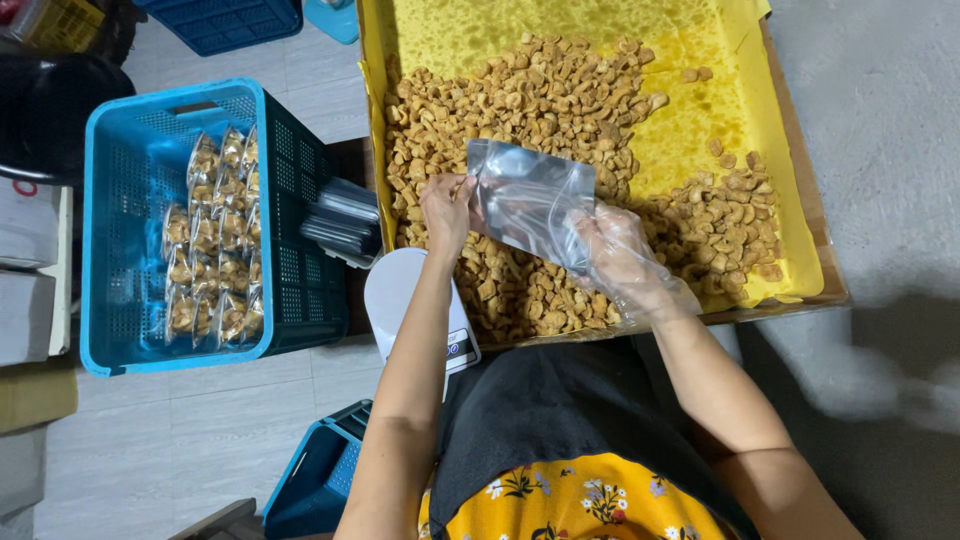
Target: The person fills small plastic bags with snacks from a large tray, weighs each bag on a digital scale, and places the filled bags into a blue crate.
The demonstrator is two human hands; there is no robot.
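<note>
Head view: left hand (446,212), bare, pinches the left edge of a clear empty plastic pouch (530,200); right hand (618,258), in a thin clear glove, grips the pouch's lower right side, fingers closed on it. Pouch is held tilted just above a pile of golden fried snack pieces (520,110) on a yellow-lined tray (740,120). White scale (400,290) sits just beside the tray. Blue crate (120,230) at left holds filled snack bags (215,240); stack of empty pouches (345,220) between crate and tray.
</note>
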